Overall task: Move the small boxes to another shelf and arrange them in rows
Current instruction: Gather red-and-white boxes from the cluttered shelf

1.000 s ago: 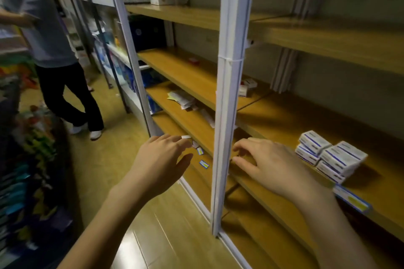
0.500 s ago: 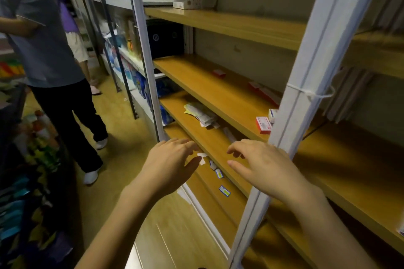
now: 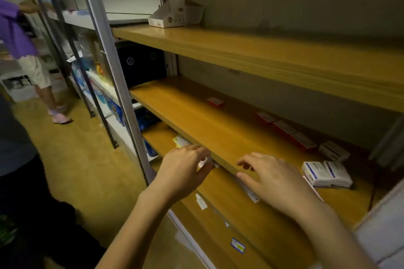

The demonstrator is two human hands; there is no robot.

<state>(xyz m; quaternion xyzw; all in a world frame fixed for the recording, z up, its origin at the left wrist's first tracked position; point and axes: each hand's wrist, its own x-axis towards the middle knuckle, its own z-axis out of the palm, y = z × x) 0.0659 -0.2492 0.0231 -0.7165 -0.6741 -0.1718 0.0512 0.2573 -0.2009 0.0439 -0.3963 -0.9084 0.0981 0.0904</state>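
Two white small boxes with blue stripes [image 3: 326,173] lie side by side near the right end of the middle wooden shelf [image 3: 196,116]. Behind them sits one more white box [image 3: 333,150], and a line of red boxes [image 3: 284,127] runs along the shelf's back. My left hand [image 3: 185,168] hovers at the shelf's front edge, fingers relaxed and holding nothing. My right hand [image 3: 275,179] hangs over the same edge, just left of the white boxes, fingers spread and loosely bent, also holding nothing.
A white display carton [image 3: 177,14] stands on the top shelf. The lower shelf [image 3: 240,207] carries price labels and some papers. A metal upright [image 3: 113,76] stands left of my hands. A person in purple [image 3: 13,28] and a dark-clothed person [image 3: 15,150] stand in the aisle.
My view has swung left and up along the shelving. Both hands have risen from the lower shelf edge to the middle shelf's front edge, still holding nothing.
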